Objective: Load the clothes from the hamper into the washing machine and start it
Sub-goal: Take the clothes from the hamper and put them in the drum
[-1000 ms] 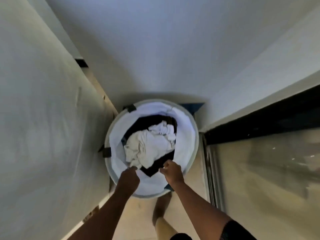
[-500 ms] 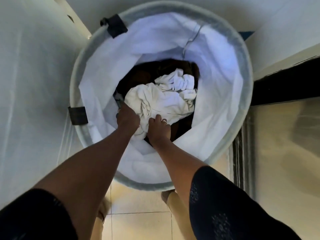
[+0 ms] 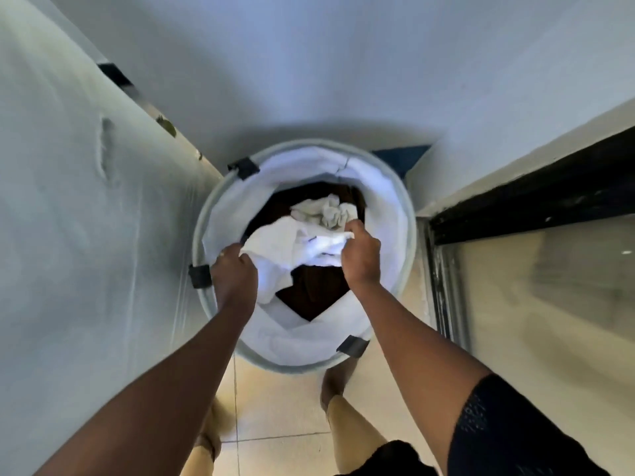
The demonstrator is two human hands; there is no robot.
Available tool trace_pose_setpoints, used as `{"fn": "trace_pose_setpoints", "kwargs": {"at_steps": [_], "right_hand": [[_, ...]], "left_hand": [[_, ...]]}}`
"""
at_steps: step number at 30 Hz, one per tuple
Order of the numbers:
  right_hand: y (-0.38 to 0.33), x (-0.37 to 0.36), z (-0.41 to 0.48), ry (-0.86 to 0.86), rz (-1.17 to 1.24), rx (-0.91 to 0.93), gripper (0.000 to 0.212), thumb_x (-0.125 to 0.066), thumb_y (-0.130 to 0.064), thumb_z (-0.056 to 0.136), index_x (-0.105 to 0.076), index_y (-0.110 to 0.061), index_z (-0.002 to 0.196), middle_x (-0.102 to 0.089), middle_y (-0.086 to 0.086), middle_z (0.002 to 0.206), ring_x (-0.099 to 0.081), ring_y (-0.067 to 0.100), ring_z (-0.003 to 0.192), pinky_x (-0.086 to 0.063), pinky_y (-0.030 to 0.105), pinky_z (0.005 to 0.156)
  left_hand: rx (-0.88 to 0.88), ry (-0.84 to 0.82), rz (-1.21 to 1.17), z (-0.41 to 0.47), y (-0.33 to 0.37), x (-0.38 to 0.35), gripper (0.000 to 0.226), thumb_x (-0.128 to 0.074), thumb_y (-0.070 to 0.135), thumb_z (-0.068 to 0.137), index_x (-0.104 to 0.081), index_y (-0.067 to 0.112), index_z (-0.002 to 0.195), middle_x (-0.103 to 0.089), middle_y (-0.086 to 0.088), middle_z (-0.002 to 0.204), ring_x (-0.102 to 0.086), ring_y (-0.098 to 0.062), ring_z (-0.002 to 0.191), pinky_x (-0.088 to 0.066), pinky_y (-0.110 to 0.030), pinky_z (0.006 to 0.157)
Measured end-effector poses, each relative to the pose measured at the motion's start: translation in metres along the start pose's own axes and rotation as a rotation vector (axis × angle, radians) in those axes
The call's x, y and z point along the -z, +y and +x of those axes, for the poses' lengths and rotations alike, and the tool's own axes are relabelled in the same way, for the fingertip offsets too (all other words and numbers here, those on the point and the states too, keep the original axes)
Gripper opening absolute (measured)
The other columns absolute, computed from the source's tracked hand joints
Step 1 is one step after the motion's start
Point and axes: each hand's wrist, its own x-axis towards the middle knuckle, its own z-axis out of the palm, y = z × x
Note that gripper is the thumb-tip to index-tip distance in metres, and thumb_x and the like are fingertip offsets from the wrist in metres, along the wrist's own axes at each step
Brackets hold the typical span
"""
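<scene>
Over the round white fabric-lined hamper (image 3: 395, 207) on the tiled floor, left hand (image 3: 233, 278) and right hand (image 3: 360, 255) each grip a bunched edge of a soft, light white cloth (image 3: 295, 249), likely limp.

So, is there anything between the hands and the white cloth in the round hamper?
No. The left hand and right hand already grip the white cloth, above the round hamper's dark clothes.

Cloth (image 3: 295, 242) in hamper (image 3: 409, 214); wall (image 3: 68, 201) left, window (image 3: 549, 269) right.
</scene>
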Motion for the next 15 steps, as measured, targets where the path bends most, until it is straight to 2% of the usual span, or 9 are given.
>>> {"fn": "trace_pose_setpoints", "kwargs": {"at_steps": [2,4,6,8,10,13,15], "right_hand": [[-0.019,0.026,-0.01,-0.037,-0.11,0.077,0.031,-0.039,0.002,0.086,-0.064,-0.007,0.103,-0.065,0.016,0.098,-0.058,0.032,0.096,-0.038,0.024,0.069],[-0.041,0.053,-0.023,-0.142,-0.326,0.143,0.028,-0.05,-0.012,0.088,-0.06,-0.01,0.114,-0.059,0.015,0.117,-0.053,0.033,0.112,-0.04,0.034,0.088],[-0.06,0.076,-0.035,-0.163,-0.482,0.155,0.029,-0.05,-0.019,0.09,-0.057,-0.011,0.116,-0.056,0.012,0.124,-0.05,0.031,0.119,-0.038,0.038,0.096],[-0.081,0.1,-0.053,-0.072,-0.462,0.138,0.026,-0.046,-0.017,0.092,-0.059,-0.009,0.114,-0.061,0.014,0.121,-0.053,0.033,0.116,-0.041,0.039,0.094],[-0.105,0.121,-0.074,0.01,-0.357,0.15,0.024,-0.045,-0.016,0.093,-0.059,-0.007,0.11,-0.064,0.016,0.115,-0.056,0.035,0.111,-0.045,0.04,0.089],[-0.138,0.143,-0.104,0.026,-0.287,0.224,0.024,-0.042,-0.014,0.095,-0.057,-0.009,0.113,-0.064,0.015,0.113,-0.058,0.034,0.107,-0.046,0.038,0.082],[-0.164,0.158,-0.124,0.039,-0.244,0.265,0.025,-0.04,-0.012,0.095,-0.055,-0.009,0.115,-0.063,0.016,0.115,-0.058,0.034,0.108,-0.044,0.036,0.078]], "left_hand": [[0.012,0.061,-0.093,-0.015,0.013,0.029,0.037,-0.04,-0.003,0.089,-0.061,0.002,0.119,-0.061,-0.024,0.121,-0.056,-0.037,0.113,-0.04,-0.035,0.095],[0.036,0.102,-0.171,-0.031,0.033,0.065,0.041,-0.039,-0.005,0.088,-0.062,0.005,0.121,-0.061,-0.025,0.121,-0.056,-0.038,0.113,-0.042,-0.036,0.094],[0.047,0.107,-0.218,-0.047,0.052,0.098,0.043,-0.037,-0.008,0.088,-0.062,0.005,0.121,-0.06,-0.024,0.123,-0.056,-0.037,0.114,-0.041,-0.033,0.093],[0.039,0.055,-0.237,-0.061,0.066,0.126,0.038,-0.041,-0.004,0.087,-0.062,0.001,0.118,-0.062,-0.023,0.12,-0.056,-0.036,0.113,-0.041,-0.03,0.09],[0.042,-0.04,-0.239,-0.07,0.08,0.151,0.042,-0.043,0.01,0.078,-0.062,0.003,0.115,-0.062,-0.024,0.114,-0.057,-0.037,0.109,-0.042,-0.031,0.088],[0.052,-0.123,-0.102,-0.083,0.105,0.187,0.044,-0.054,0.012,0.077,-0.055,0.008,0.121,-0.058,-0.023,0.114,-0.053,-0.038,0.111,-0.041,-0.035,0.092],[0.048,-0.139,-0.029,-0.094,0.122,0.216,0.045,-0.06,0.023,0.075,-0.055,0.012,0.118,-0.059,-0.019,0.114,-0.054,-0.036,0.109,-0.044,-0.035,0.09]]}}
